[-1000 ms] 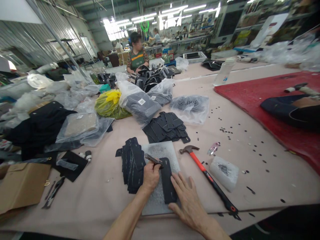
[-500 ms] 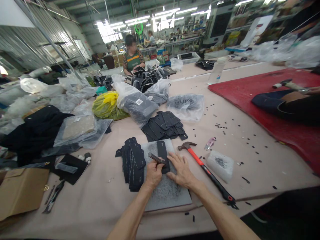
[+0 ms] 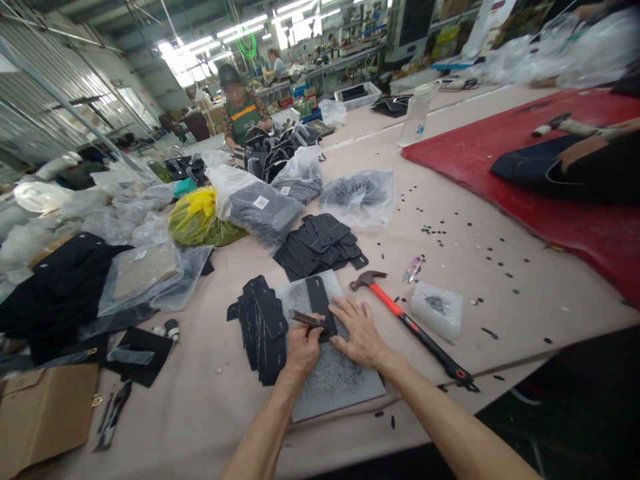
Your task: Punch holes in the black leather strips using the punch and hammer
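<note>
My left hand (image 3: 303, 348) is closed round a dark metal punch (image 3: 306, 319), which leans to the left with its lower end at a black strip (image 3: 317, 292). The strip lies lengthwise on a grey board (image 3: 343, 390) strewn with dark specks. Spread flat, my right hand (image 3: 361, 335) rests on the board at the strip's right edge, fingertips by the strip. Left of the board, a stack of black pieces (image 3: 261, 330) overlaps its edge. A claw hammer (image 3: 400, 315) with a red and black handle lies to the right of my right hand.
Beyond the board is a pile of black pieces (image 3: 323, 241), with plastic bags (image 3: 360, 197) behind. A white block (image 3: 437, 312) and pink snips (image 3: 413, 268) lie right, among scattered black bits. Another person's hand rests over a red mat (image 3: 450, 157). A co-worker (image 3: 245, 113) sits across.
The view has turned a little, so most of the table appears further left. The punch leans flatter in my left hand. My right hand stays spread beside the strip.
</note>
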Demonstrator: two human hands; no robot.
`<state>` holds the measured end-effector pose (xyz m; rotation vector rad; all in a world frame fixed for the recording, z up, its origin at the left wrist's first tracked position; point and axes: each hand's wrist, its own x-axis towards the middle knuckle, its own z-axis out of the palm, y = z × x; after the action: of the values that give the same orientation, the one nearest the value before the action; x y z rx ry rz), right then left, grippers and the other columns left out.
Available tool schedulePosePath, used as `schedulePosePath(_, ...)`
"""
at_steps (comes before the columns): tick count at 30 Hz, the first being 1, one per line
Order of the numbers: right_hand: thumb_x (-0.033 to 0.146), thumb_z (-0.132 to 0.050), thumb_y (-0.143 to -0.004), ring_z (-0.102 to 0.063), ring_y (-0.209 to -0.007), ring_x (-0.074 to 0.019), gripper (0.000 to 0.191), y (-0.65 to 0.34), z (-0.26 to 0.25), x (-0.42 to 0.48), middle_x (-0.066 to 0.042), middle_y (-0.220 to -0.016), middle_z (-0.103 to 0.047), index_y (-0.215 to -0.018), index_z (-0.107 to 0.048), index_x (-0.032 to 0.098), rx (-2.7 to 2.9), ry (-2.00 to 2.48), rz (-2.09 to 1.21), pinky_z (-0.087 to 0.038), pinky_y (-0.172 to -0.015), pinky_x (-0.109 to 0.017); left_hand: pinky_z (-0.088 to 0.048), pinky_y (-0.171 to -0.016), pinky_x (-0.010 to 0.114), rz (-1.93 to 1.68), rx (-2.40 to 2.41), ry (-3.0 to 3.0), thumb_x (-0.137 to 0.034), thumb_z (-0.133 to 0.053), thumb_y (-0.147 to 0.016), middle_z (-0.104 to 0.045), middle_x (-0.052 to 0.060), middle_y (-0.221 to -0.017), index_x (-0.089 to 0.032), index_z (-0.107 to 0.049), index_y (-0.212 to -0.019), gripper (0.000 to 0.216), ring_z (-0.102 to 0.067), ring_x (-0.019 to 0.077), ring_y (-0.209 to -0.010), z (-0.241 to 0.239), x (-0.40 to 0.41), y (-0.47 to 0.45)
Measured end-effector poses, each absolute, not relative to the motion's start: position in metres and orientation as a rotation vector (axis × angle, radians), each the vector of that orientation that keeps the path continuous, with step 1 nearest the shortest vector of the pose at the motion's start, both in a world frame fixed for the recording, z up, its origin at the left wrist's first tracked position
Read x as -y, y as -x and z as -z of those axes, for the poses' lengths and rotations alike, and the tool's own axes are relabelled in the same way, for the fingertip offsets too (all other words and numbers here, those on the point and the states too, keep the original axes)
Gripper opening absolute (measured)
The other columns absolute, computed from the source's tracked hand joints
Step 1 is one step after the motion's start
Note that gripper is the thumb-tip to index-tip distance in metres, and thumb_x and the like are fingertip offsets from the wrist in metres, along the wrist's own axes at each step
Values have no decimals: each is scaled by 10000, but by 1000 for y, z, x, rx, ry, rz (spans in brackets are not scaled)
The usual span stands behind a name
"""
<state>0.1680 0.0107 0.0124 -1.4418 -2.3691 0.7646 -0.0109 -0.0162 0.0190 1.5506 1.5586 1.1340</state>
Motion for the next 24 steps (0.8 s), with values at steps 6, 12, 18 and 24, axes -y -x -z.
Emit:
schedulePosePath(6,445,-552,-802,-173,-1415,-331,703,-168,-11,-11,-72,-1570,-243,-1450,-366,248,2363,1445,-744,-68,-1105,-614,-541,-898,339,-1127,-1573,-1608,-179,-552,-834,-737,45,-973,-191,-709,-934,187,-678,201,-955,-18,16,12)
schedulePosePath(12,444,-544,-800,-186,-1411,-330,687,-167,-12,-11,-69,-1563,-262,-1439,-386,246,2352,1446,-737,-75,-1107,-612,-536,-914,346,-1129,-1581,-1675,-189,-537,-850,-731,53,-981,-186,-684,-955,180,-672,199,-969,-14,17,10)
schedulePosePath(18,407,-566,-780,-181,-1412,-328,693,-167,-9,-9,-65,-1557,-276,-1434,-390,256,2321,1444,-722,-68,-1107,-608,-535,-915,357,-1051,-1631,-1828,-155,-506,-850,-725,64,-1002,-185,-665,-980,207,-669,202,-986,-9,17,8)
schedulePosePath(24,406,-564,-801,-203,-1402,-331,657,-168,-16,-11,-79,-1552,-281,-1418,-402,249,2364,1433,-712,-123,-1096,-607,-539,-902,361,-980,-1678,-1897,-134,-484,-845,-721,77,-1023,-183,-642,-1017,239,-672,212,-990,-7,16,6)
